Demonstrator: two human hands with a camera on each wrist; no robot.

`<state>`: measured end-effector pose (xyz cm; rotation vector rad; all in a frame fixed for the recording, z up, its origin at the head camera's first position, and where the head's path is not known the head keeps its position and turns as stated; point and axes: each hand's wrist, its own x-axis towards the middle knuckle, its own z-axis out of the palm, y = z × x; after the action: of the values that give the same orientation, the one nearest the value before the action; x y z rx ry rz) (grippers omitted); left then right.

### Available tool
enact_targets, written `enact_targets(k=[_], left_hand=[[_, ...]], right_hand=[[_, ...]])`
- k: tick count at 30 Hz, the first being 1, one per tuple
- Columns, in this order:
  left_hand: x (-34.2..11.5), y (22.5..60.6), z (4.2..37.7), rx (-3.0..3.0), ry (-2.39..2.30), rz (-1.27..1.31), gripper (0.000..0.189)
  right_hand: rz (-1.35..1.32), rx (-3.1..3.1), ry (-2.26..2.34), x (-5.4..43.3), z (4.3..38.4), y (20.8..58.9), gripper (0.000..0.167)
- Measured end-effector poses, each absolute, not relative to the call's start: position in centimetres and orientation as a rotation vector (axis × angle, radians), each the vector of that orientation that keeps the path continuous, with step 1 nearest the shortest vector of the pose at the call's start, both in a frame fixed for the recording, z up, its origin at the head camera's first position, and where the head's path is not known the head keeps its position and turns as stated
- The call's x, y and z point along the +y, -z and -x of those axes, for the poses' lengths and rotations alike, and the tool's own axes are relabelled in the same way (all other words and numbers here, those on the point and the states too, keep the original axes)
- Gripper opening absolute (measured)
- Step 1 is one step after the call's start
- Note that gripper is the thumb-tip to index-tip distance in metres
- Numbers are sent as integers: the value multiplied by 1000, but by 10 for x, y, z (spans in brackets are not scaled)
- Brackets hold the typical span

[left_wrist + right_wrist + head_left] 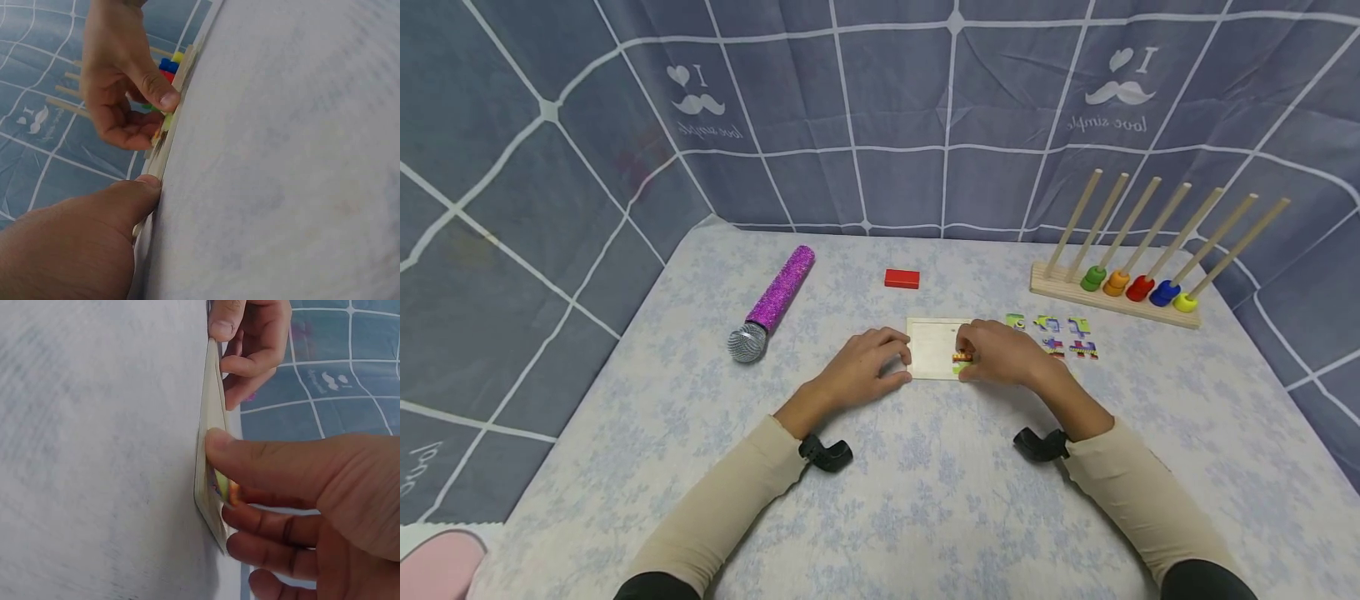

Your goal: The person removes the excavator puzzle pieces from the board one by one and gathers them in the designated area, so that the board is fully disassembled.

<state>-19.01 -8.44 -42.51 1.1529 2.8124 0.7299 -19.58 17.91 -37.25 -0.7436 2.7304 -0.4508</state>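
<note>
A shallow wooden puzzle tray (pixel 931 348) lies flat on the table in the head view. My left hand (pixel 867 367) holds its left edge, thumb at the near corner and fingers bent toward the far side. Over the tray's right end, my right hand (pixel 1006 354) pinches a colourful jigsaw piece (pixel 960 359) between thumb and fingers. In the right wrist view the piece (pixel 222 484) tilts over the tray's inside, partly hidden by the fingers. Several loose jigsaw pieces (pixel 1082 349) lie just right of my right hand.
A purple glitter microphone (pixel 781 292) lies at the left. Behind the tray sits a red block (pixel 902 278). At the back right stands a wooden peg rack (pixel 1112 297) with coloured beads and tall rods. A grey checked curtain (pixel 895 108) hangs behind the table.
</note>
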Motion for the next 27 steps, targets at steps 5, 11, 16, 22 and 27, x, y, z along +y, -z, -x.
enact_targets(k=[5,11,16,22,27], left_hand=[[-84,425,191,2813,-745,-1165,16],[-84,426,191,2811,-740,-1169,16],[-85,427,191,2819,-737,-1185,17],[-87,426,191,2831,-758,-1197,16],[-86,428,191,2821,-771,-1211,18]], right_hand=[[771,2730,558,185,196,367,24],[891,2666,767,195,199,364,13],[852,2562,1016,218,199,357,12],[565,2584,1086,278,189,352,9],[360,2637,974,332,173,356,7]])
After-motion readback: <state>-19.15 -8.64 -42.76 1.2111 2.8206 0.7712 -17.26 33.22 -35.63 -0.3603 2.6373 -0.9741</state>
